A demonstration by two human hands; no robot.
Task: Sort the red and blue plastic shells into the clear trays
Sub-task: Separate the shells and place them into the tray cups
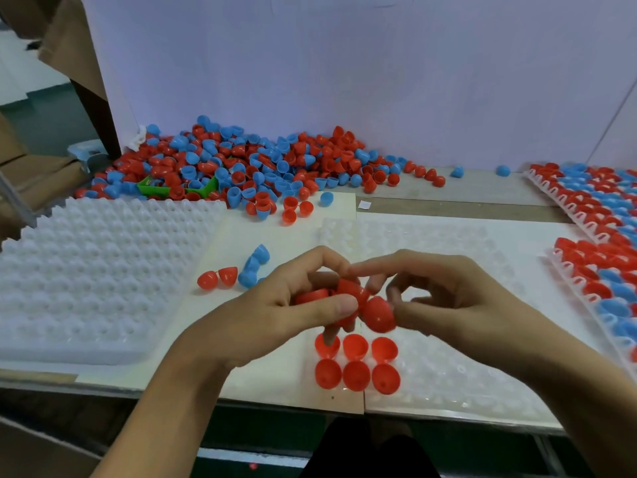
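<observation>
Left hand [293,305]: your fingers curl round a small bunch of red shells [348,291] at frame centre; how many is hidden.
Right hand [444,298]: you pinch one red shell [379,313] between thumb and fingers, above the tray [465,374].
Handling: these look light, stiff and slick; nested ones likely stick, so grip each by the rim and twist apart.
Seated: six red, two rows of three, in the tray's lower left corner.
Loose: two red [217,278] and a few nested blue [253,267], left of your hands.
Pile [241,163]: upper left, far too many to count.
Spare tray [93,270]: left, unfilled.
Filled trays [599,215]: right edge.
</observation>
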